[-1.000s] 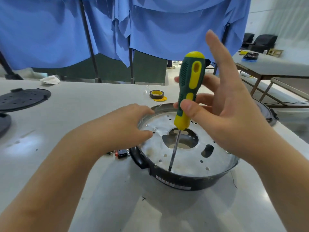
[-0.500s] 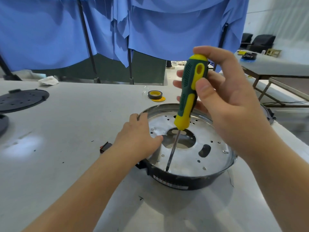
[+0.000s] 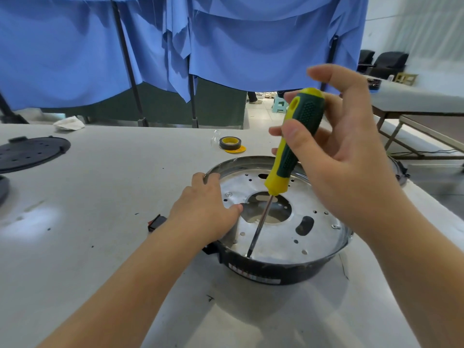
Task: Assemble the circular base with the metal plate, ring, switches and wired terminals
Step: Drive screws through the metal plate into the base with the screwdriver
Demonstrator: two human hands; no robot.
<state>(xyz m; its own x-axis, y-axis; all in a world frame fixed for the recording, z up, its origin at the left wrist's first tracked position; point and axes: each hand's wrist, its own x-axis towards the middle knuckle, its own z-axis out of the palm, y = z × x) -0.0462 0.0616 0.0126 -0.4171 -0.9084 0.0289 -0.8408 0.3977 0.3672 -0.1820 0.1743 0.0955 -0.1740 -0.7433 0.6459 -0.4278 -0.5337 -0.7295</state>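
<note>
Bracing the black circular base (image 3: 266, 275) on the white tabletop (image 3: 105, 197), the left hand (image 3: 206, 212) grips its rim while the right hand (image 3: 346, 156) pinches the green-and-yellow screwdriver (image 3: 293, 151), tip seated at the perforated metal plate (image 3: 276, 237) edge, apparently for screw driving.

Circular base (image 3: 271, 273), black-walled, set on a pale bench (image 3: 105, 197); a perforated metal plate (image 3: 278, 237) is seated inside it. Screwdriver (image 3: 291, 156), green and yellow handle, is gripped by the right hand (image 3: 349, 156) between thumb and fingers, shaft tilted, tip placed on the plate near its front edge. The base's left rim is held by the left hand (image 3: 203, 212). A roll of tape (image 3: 229, 143) is lying behind the base. A black perforated disc (image 3: 30, 153) is seen at far left. Blue cloth (image 3: 226, 41) is hung behind the bench.
</note>
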